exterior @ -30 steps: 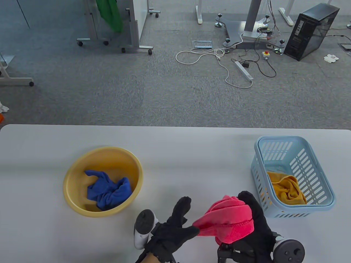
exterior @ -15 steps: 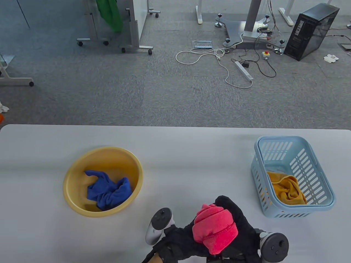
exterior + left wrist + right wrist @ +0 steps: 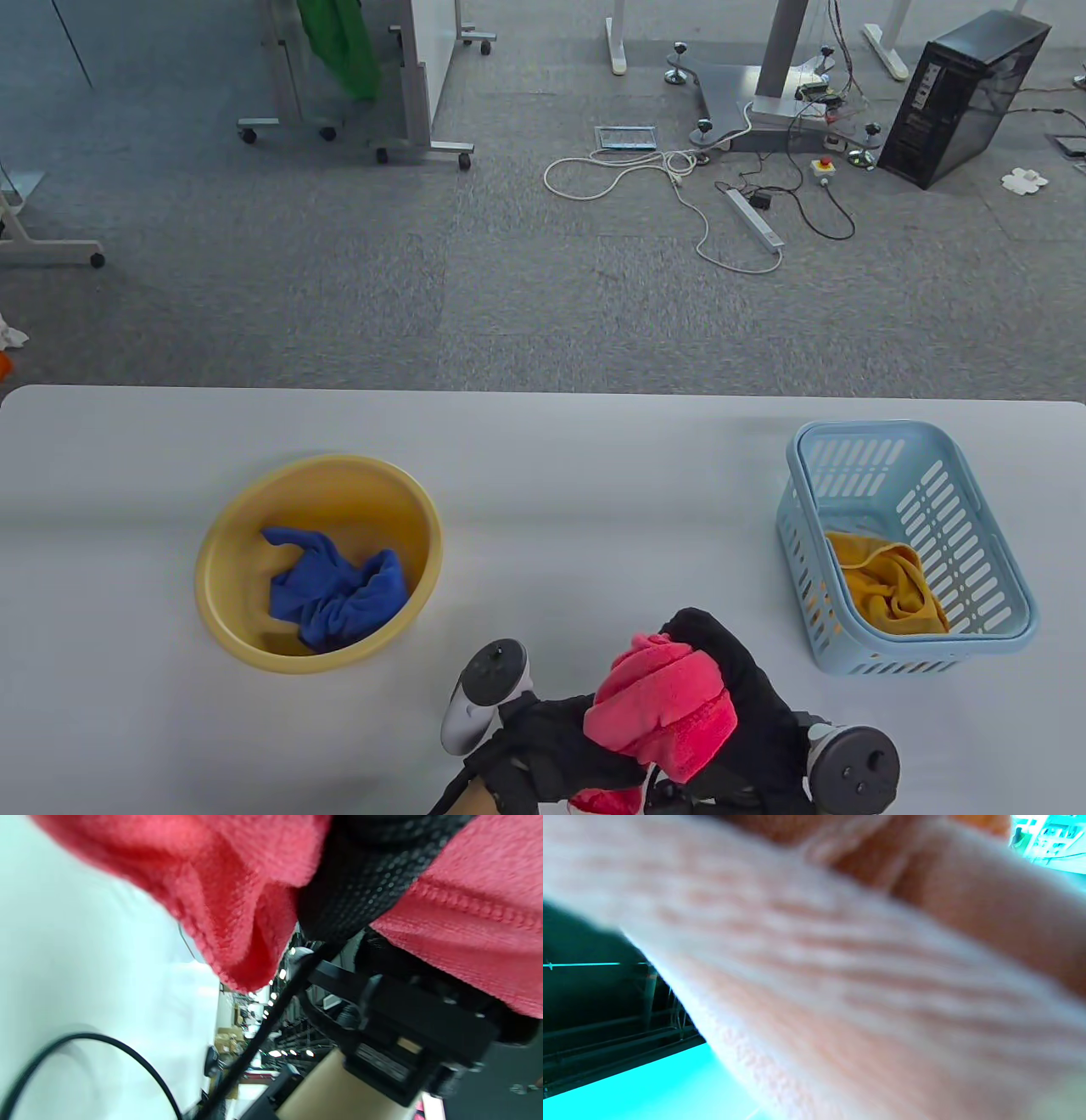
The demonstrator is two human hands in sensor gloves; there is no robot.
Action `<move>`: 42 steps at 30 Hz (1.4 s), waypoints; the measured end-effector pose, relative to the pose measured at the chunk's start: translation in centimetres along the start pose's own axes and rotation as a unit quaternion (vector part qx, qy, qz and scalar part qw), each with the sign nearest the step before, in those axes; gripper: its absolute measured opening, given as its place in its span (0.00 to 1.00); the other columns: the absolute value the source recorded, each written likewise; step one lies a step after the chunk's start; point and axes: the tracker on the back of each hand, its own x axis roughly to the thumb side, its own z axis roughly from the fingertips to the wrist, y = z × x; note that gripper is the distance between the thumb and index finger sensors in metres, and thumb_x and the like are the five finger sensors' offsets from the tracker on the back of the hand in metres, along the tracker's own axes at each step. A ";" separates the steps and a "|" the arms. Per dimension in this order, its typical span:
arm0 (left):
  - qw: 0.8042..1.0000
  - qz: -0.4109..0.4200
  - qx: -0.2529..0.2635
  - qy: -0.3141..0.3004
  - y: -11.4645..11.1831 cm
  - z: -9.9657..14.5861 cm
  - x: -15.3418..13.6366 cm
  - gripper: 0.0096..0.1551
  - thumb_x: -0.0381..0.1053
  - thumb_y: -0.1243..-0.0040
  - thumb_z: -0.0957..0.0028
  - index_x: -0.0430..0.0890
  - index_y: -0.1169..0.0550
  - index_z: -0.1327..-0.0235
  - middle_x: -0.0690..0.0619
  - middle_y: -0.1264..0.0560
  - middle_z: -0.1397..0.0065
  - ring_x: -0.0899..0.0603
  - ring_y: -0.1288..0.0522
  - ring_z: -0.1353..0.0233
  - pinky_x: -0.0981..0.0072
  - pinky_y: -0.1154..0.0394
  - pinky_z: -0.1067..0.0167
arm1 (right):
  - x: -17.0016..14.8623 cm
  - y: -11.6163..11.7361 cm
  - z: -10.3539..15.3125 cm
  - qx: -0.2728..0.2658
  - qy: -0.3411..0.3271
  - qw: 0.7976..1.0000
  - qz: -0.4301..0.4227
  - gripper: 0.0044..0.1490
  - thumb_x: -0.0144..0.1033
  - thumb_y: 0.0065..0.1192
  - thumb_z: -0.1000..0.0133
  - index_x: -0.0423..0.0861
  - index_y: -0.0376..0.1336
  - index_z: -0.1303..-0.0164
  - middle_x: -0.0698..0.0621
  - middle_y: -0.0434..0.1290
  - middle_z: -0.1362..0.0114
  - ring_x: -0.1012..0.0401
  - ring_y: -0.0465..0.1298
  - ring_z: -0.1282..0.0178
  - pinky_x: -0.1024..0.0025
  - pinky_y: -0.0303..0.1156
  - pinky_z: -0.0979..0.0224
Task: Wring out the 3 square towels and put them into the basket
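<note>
Nearest you, at the front edge of the table (image 3: 594, 475), both of your gloved hands are bunched around the pink towel (image 3: 662, 709). Your right hand (image 3: 747, 722) wraps over the towel's right side with its fingers curled round the cloth, the tracker (image 3: 853, 764) on its back pointing toward the lower right corner of the table view. Your left hand (image 3: 551, 747) comes in from the left and grips the towel's lower left part, its own tracker (image 3: 485, 696) tilted up and to the left. The towel is wadded into a thick lump between the two hands, and a small tail of it hangs below near the bottom edge. In the left wrist view the pink cloth (image 3: 237, 895) fills the top of the picture with a black gloved finger pressed into it; the right wrist view is filled by blurred, pale towel fabric, too close to read more. Further out on your left, the yellow basin (image 3: 318, 563) stands on the table with the blue towel (image 3: 335, 590) crumpled inside it. Further out on your right, well apart from the basin, the light blue basket (image 3: 984, 543) holds the mustard-yellow towel (image 3: 887, 586) heaped in its near end. Beyond the table lies grey carpet with a white cable (image 3: 645, 182), a power strip (image 3: 753, 219) and a black computer case (image 3: 963, 93).
</note>
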 end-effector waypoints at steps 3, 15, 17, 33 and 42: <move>0.998 -0.043 0.039 0.000 0.4 0.3 0.4 0.26 0.53 0.20 0.50 0.50 0.15 0.39 0.51 0.18 0.53 0.39 0.18 0.45 0.23 0.39 0.33 | 0.0 0.0 0.0 -0.005 0.001 1.000 0.011 0.37 0.42 0.78 0.44 0.50 0.62 0.27 0.46 0.73 0.30 0.50 0.80 0.39 0.37 0.65 0.23; 0.982 -0.004 0.185 -0.039 2.6 2.2 0.4 0.25 0.55 0.23 0.46 0.52 0.16 0.36 0.48 0.25 0.28 0.33 0.28 0.25 0.22 0.41 0.32 | -1.3 -0.8 0.1 -0.044 0.068 0.996 0.031 0.36 0.46 0.80 0.45 0.50 0.64 0.29 0.40 0.62 0.20 0.38 0.67 0.24 0.33 0.58 0.21; 0.977 0.036 0.200 -0.056 2.8 2.3 0.3 0.25 0.55 0.24 0.45 0.52 0.17 0.35 0.47 0.26 0.26 0.33 0.29 0.24 0.23 0.42 0.32 | -1.6 -0.8 0.2 -0.041 0.077 0.996 0.028 0.36 0.47 0.79 0.45 0.49 0.65 0.29 0.39 0.62 0.20 0.38 0.67 0.24 0.33 0.58 0.21; 0.922 0.292 0.214 -0.138 0.3 1.3 -0.4 0.28 0.65 0.36 0.39 0.59 0.26 0.27 0.49 0.30 0.22 0.34 0.34 0.20 0.25 0.43 0.30 | -3.4 1.6 0.4 0.018 0.119 0.993 0.008 0.40 0.56 0.72 0.43 0.50 0.62 0.25 0.37 0.61 0.19 0.36 0.65 0.24 0.32 0.57 0.22; 0.878 0.408 0.179 -0.171 -0.6 0.8 -0.5 0.30 0.66 0.43 0.36 0.61 0.32 0.22 0.49 0.38 0.16 0.34 0.41 0.16 0.25 0.45 0.28 | -4.0 3.8 0.7 0.071 0.108 0.991 0.045 0.44 0.57 0.69 0.43 0.49 0.58 0.21 0.36 0.58 0.18 0.34 0.62 0.22 0.31 0.55 0.21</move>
